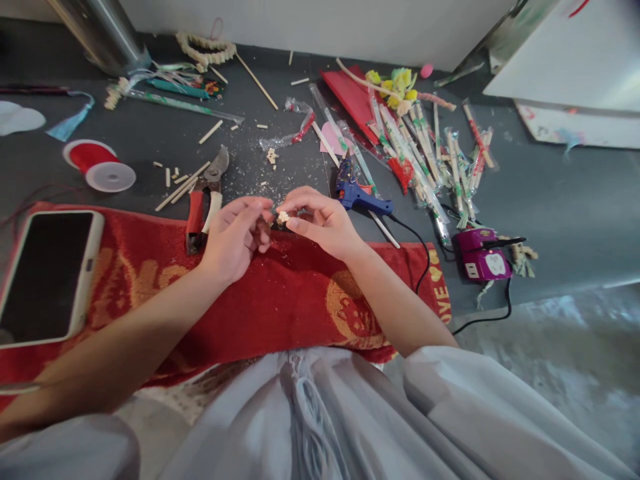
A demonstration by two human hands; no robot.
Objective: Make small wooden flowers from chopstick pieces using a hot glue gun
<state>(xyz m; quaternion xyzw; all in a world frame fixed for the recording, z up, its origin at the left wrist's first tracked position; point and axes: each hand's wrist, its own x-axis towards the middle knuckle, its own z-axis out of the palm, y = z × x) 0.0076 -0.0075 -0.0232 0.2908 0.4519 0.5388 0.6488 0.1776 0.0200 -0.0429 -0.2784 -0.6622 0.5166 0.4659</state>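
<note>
Between the thumb and fingertips of my right hand (323, 223) is a small pale piece made of little wooden bits (283, 217). My left hand (237, 235) is beside it, fingers curled and pinched together; what they hold, if anything, is too small to make out. Both hands are above a red towel (300, 293). Pruning shears (213, 180) with red and white handles lie just left of my left hand. A blue glue gun (360, 193) rests beyond my right hand. Another small wooden cluster (271, 156) sits ahead, among crumbs and cut stick pieces.
A phone (45, 273) and a red thread spool (97, 163) are at left. Wrapped chopsticks (410, 147) lie in a pile at right, near yellow flowers (400, 83). A purple power adapter (483, 253) with black cords is at the right edge. A metal post (103, 33) stands behind.
</note>
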